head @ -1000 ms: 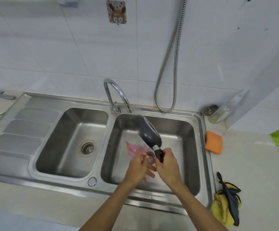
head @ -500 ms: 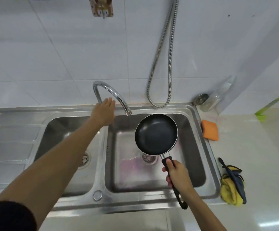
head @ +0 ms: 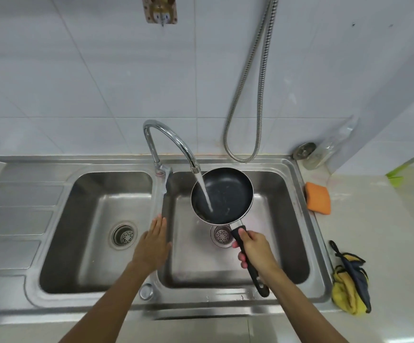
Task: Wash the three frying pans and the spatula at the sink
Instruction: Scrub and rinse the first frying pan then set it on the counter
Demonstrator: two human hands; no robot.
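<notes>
The right hand (head: 255, 248) is closed round the black handle (head: 248, 258) of a small frying pan (head: 225, 194), holding it bowl-up over the right basin (head: 290, 219). The left hand (head: 151, 241) is flat with straight fingers and holds nothing. It hangs over the divider (head: 160, 204) between the basins, and I cannot tell whether it touches the steel. Water (head: 204, 191) from the faucet (head: 166, 134) lands in the left part of the pan. The other two pans and the spatula are not in view.

This looks like a rinse. It would go best with the pan tipped a little away from the wrist, so the water sweeps the whole floor and spills off the far rim, and the free hand could rub the surface or fetch the orange sponge (head: 318, 198) from the counter (head: 374, 231) on the right.

The pan's far-left rim sits just under the spout, so any turn should swing right and near, where the basin walls stand well apart. The handle's tail reaches over the near sink rim (head: 201, 299), and the metal hose (head: 250, 95) hangs on the far wall behind the pan
</notes>
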